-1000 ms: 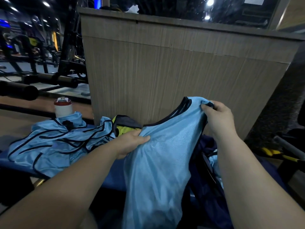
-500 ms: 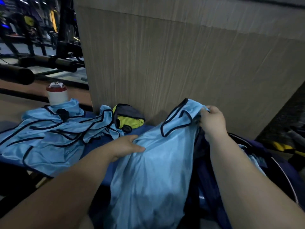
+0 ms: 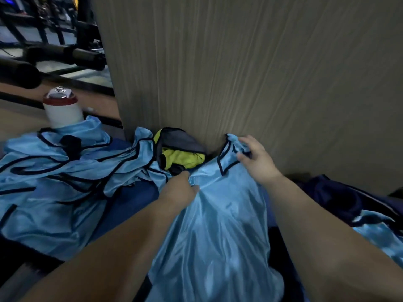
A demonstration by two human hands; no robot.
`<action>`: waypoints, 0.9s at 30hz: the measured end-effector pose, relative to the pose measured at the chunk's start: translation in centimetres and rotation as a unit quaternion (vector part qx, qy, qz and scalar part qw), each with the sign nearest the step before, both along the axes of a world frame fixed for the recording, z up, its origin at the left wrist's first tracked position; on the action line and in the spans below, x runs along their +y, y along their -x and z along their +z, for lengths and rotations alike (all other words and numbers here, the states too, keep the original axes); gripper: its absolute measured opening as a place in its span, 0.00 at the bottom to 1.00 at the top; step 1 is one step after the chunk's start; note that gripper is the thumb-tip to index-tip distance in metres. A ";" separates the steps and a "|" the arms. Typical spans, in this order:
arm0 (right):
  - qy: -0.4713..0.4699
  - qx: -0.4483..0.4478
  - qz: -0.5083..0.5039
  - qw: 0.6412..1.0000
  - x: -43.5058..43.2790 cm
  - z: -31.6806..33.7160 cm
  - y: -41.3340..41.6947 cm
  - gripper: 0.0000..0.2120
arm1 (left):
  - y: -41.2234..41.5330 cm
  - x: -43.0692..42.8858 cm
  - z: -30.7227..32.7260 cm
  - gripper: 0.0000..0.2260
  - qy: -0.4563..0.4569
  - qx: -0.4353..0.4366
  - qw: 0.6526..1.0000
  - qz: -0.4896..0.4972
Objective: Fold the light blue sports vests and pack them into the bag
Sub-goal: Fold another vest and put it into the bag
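A light blue sports vest [image 3: 218, 227] with dark trim is stretched out in front of me, hanging down toward the bottom of the view. My left hand [image 3: 181, 188] pinches its upper left edge. My right hand [image 3: 257, 160] grips the upper right corner by the dark-trimmed strap, close to the wooden panel. A heap of several more light blue vests [image 3: 61, 182] lies crumpled at the left on a blue bench. The dark navy bag [image 3: 344, 199] sits at the right behind my right forearm, with light blue cloth [image 3: 379, 232] showing at its near side.
A tall wood-grain panel [image 3: 261, 73] rises directly behind the vests. A yellow-green and grey garment [image 3: 181, 153] lies against its base. A white bottle with a red band [image 3: 62, 110] stands behind the heap. Black gym equipment bars [image 3: 54, 55] fill the far left.
Both hands have lowered the vest's top edge toward the bench and forward to the panel's base. The view has tilted down and moved closer.
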State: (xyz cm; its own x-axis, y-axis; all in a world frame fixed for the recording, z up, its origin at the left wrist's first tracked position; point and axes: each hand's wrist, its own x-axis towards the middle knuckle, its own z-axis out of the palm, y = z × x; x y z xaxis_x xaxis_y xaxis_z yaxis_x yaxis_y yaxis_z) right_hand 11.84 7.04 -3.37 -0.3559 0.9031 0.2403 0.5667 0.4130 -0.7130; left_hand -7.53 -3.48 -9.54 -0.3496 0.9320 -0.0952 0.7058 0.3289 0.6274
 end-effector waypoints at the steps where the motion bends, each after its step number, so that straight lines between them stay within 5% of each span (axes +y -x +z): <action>1: 0.045 -0.040 0.029 0.998 0.4 -0.6 -0.1 0.24 | 0.1 0.1 -0.2 0.18 -0.003 0.012 1.000 0.000; 5: 0.050 -0.096 -0.021 0.994 0.1 -2.5 -1.2 0.28 | 0.5 0.5 -0.5 0.18 -0.027 0.004 0.999 0.025; 9: 0.064 -0.050 -0.142 0.987 -1.2 -2.9 -2.6 0.18 | 0.1 0.3 -0.2 0.19 -0.030 0.001 0.999 0.024; 11: 0.110 -0.124 -0.152 0.974 -2.5 -2.9 -3.5 0.14 | -0.4 -0.6 -0.2 0.21 -0.043 -0.008 0.999 0.020; 15: 0.154 -0.254 -0.112 0.948 -7.2 -1.4 -4.8 0.15 | -1.5 -3.6 -0.1 0.20 -0.149 0.145 0.978 -0.018; 17: 0.174 -0.296 -0.066 0.937 -10.0 -1.4 -4.9 0.17 | -2.3 -5.3 0.1 0.14 -0.210 0.180 0.954 -0.117; 20: 0.156 -0.359 0.003 0.920 -13.0 -3.2 -4.6 0.19 | -3.2 -7.4 -0.6 0.15 -0.097 0.195 0.944 -0.246; 27: 0.124 -0.406 -0.023 0.905 -15.6 -4.2 -4.3 0.30 | -1.5 -10.0 -1.2 0.27 0.056 0.241 0.953 -0.177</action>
State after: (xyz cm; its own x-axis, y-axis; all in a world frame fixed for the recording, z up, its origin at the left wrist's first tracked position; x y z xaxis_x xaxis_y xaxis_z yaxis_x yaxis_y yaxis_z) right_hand 16.18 -8.55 -7.55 -0.2847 0.9116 -0.2966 0.9580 0.2600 -0.1207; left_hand -6.01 -13.47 -10.72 -0.0428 0.9931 -0.1091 0.9821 0.0618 0.1781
